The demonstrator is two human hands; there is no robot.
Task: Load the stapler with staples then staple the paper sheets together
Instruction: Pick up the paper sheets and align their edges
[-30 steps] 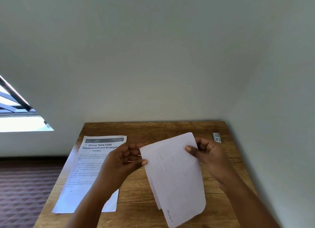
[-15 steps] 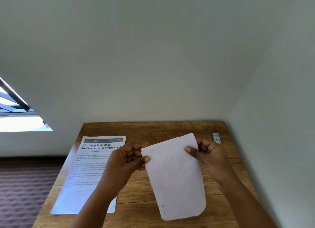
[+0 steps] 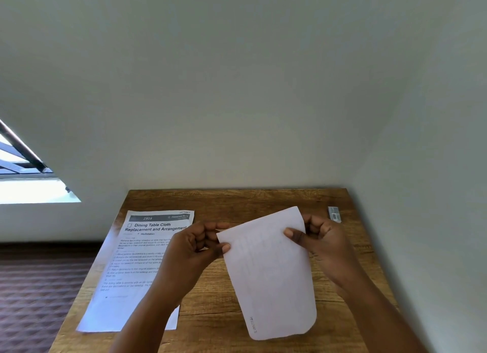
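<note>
I hold white paper sheets [image 3: 268, 271] upright above the wooden table [image 3: 237, 202], blank back side toward me. My left hand [image 3: 196, 243] pinches their top left corner between thumb and curled fingers. My right hand [image 3: 320, 240] pinches the top right edge, thumb on the near face. A printed sheet [image 3: 137, 263] titled "Dining Table Cloth Replacement and Arrangement" lies flat on the table's left part, partly under my left forearm. A small grey box with a barcode [image 3: 334, 214] lies at the table's far right. No stapler is visible.
The table stands in a corner, with a wall right behind it and another close along its right side. A window [image 3: 23, 178] is at the left. Patterned dark carpet [image 3: 34, 294] lies left of the table.
The held sheets have turned slightly, their lower end swinging so the stack hangs straighter, and a second sheet that fanned out behind now sits aligned. Both hands keep their grips.
</note>
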